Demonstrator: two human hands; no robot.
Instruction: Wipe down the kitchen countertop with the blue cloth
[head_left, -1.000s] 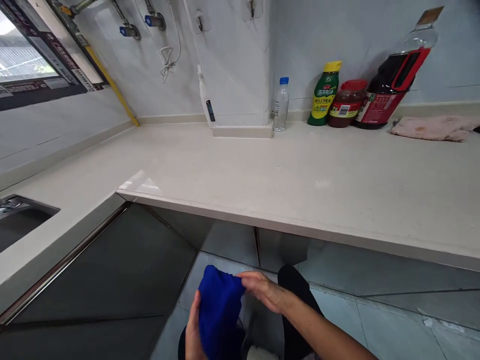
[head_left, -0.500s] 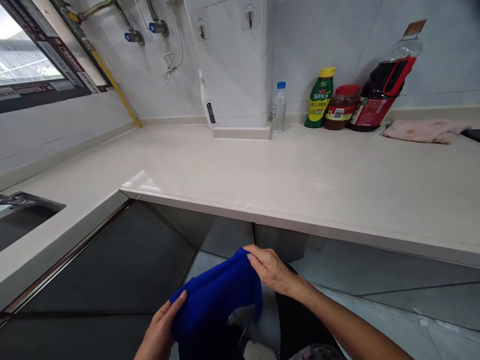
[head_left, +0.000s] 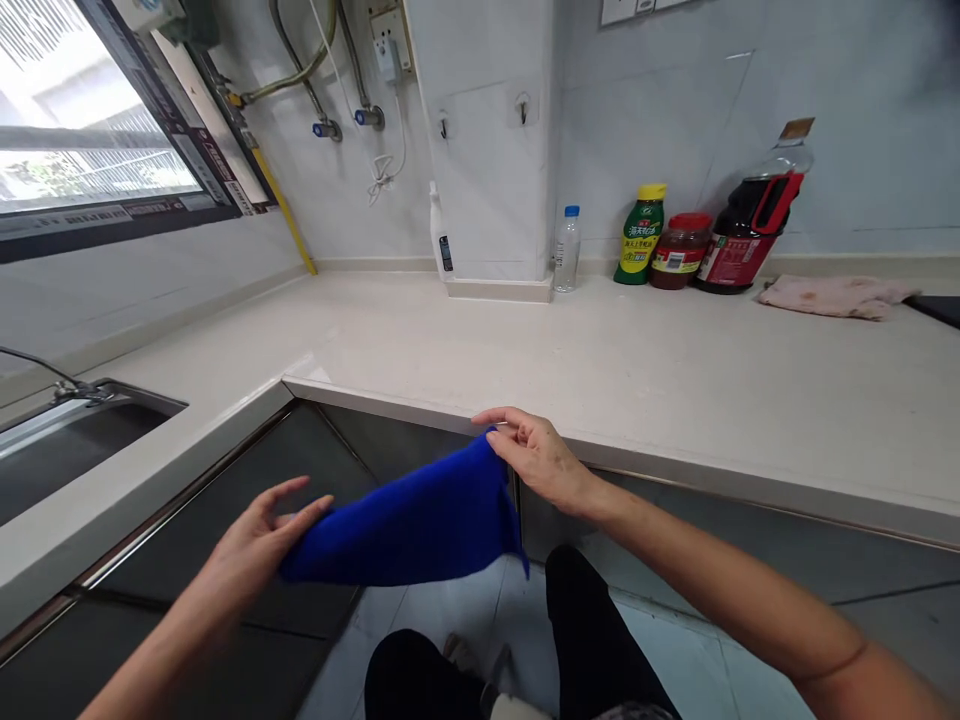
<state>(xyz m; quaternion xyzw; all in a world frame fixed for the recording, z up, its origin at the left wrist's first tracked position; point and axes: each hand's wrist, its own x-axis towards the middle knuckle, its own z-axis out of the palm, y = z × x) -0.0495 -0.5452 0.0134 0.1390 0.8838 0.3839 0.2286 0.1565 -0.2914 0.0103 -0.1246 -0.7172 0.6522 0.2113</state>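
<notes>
A bright blue cloth (head_left: 409, 525) is stretched between my two hands, just in front of the counter edge. My left hand (head_left: 262, 535) grips its left end, with the thumb on top and part of the fingers hidden behind the fabric. The upper right corner is pinched in my right hand (head_left: 534, 455), close to the edge of the white counter (head_left: 600, 365). From there the cloth's right side hangs down in a loose fold above the floor.
Along the wall stand a clear bottle with a blue cap (head_left: 568, 250), a green bottle (head_left: 641, 237), a red-lidded jar (head_left: 681, 253) and a large dark bottle (head_left: 746, 225). A pink cloth (head_left: 836, 296) lies to their right. On the left is a sink (head_left: 112, 420).
Both hands have lifted the blue cloth toward the counter and spread it wider. My left hand has moved left and up. The view has tilted upward.
</notes>
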